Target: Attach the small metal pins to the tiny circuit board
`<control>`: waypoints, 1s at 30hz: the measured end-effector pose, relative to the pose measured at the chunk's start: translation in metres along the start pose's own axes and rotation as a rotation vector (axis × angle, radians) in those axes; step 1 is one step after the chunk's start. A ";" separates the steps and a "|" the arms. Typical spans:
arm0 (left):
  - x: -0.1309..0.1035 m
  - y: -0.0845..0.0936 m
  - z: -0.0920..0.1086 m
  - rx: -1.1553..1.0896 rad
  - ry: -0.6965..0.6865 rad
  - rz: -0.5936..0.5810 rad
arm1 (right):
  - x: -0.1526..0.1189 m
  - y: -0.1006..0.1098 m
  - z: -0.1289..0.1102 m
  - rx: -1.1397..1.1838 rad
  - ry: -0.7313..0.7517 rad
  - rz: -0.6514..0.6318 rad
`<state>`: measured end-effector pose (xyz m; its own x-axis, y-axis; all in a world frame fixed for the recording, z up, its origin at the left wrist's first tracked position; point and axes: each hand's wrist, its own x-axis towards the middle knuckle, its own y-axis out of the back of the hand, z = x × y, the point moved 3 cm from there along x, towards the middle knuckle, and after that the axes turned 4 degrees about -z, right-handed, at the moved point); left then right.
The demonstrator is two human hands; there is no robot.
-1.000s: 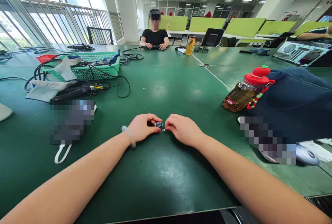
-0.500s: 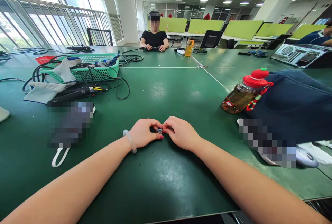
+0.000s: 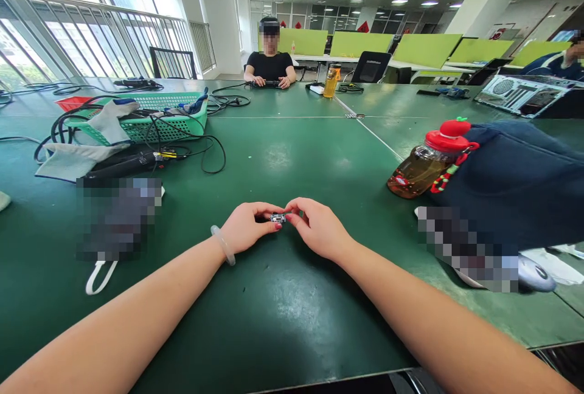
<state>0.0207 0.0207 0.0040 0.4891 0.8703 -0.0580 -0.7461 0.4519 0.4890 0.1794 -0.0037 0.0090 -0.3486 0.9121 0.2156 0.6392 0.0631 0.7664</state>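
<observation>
A small block (image 3: 277, 218) with a black and silver-white pattern sits between my two hands, just above or on the green tabletop. I cannot make out its exact kind. My left hand (image 3: 246, 224), with a pale bangle at the wrist, grips it between the fingers above and the thumb below. The fingers of my right hand (image 3: 317, 227) are bent in a pinch at the block's right end. Its thumb and forefinger tips touch that end, and the fingers partly hide it.
On the left are a mint-green basket (image 3: 182, 125) with cables and gloves, and a blurred phone-like item (image 3: 121, 221). At right lie a tilted drink bottle (image 3: 413, 169), dark-blue cloth (image 3: 524, 181) and another blurred item. A person (image 3: 271, 65) sits across the table (image 3: 292, 333).
Both hands have shifted slightly up and left in view with the block. The block has turned, so more of its patterned face shows between the left thumb and fingers.
</observation>
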 end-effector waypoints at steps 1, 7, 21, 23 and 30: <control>0.000 0.001 0.000 -0.041 -0.001 0.002 | 0.000 0.000 0.001 0.001 -0.015 -0.007; 0.000 0.001 0.002 -0.131 -0.047 -0.019 | -0.001 -0.004 -0.002 -0.114 0.001 -0.013; -0.005 -0.008 0.001 -0.541 0.167 -0.124 | -0.002 -0.020 -0.022 -0.462 0.144 -0.003; -0.004 -0.004 0.000 -0.498 0.160 -0.114 | -0.001 -0.021 -0.021 -0.443 0.142 -0.018; -0.003 0.073 -0.017 0.620 0.197 0.379 | 0.001 -0.010 -0.004 -0.240 0.021 0.004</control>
<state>-0.0428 0.0539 0.0248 0.1165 0.9895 0.0857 -0.4274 -0.0279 0.9036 0.1705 -0.0049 0.0039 -0.3621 0.9035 0.2291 0.4602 -0.0404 0.8869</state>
